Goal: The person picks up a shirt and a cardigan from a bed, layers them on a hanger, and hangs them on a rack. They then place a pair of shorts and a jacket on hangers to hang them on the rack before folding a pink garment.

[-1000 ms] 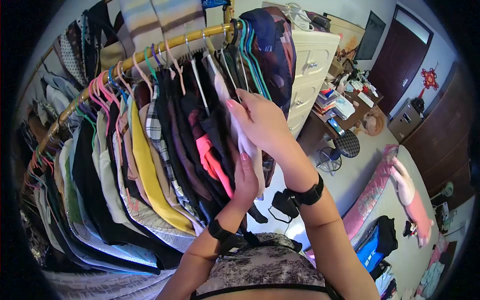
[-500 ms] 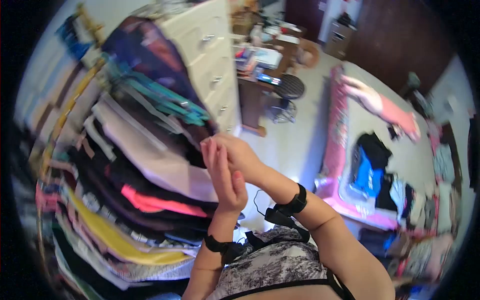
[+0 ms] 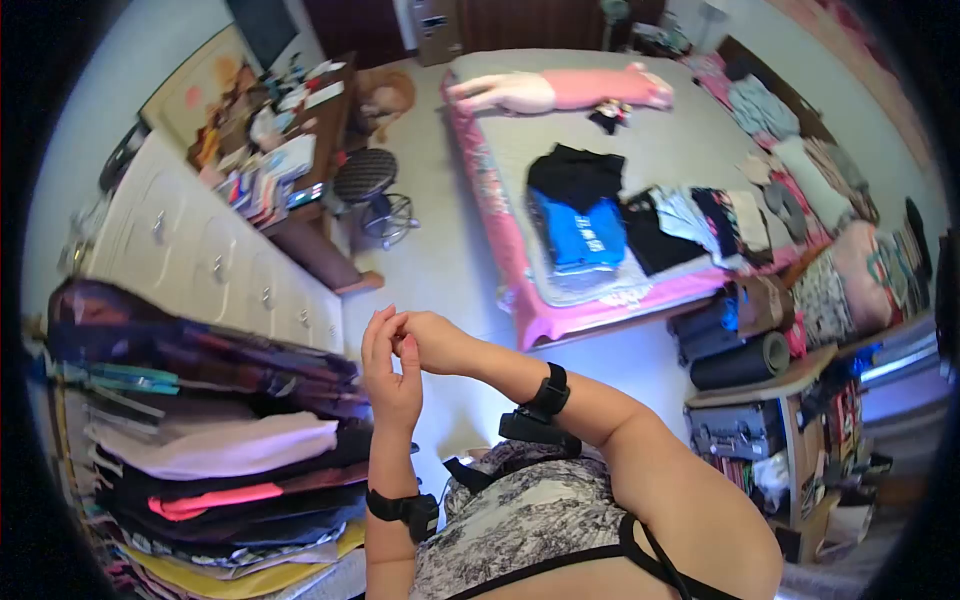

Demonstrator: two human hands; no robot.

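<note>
In front of my chest, both hands are held up and touching at the fingers. My left hand [image 3: 392,390] points upward, fingers stretched out and thumb apart, with nothing held in it. My right hand [image 3: 443,343] bends across from the right and rests against the left fingers; its fingertips are partly hidden there. I see no object between them. Nearest to the left hand are the hanging clothes [image 3: 230,445], among them a pale pink garment [image 3: 220,448] and a coral one [image 3: 215,499]. Black straps with small devices are around both forearms.
A white drawer cabinet [image 3: 190,235] stands behind the clothes. Beyond it are a cluttered desk [image 3: 325,150] and a round stool [image 3: 365,175]. On the bed [image 3: 490,150] lie a blue folded garment [image 3: 583,235], black clothes [image 3: 575,175] and a long pink plush toy [image 3: 590,88]. Shelves [image 3: 800,385] stand at right.
My view has swung right, so the clothes rack sits lower left and the bed nearer the middle. My hands, pressed together before, now touch more loosely at the fingers.
</note>
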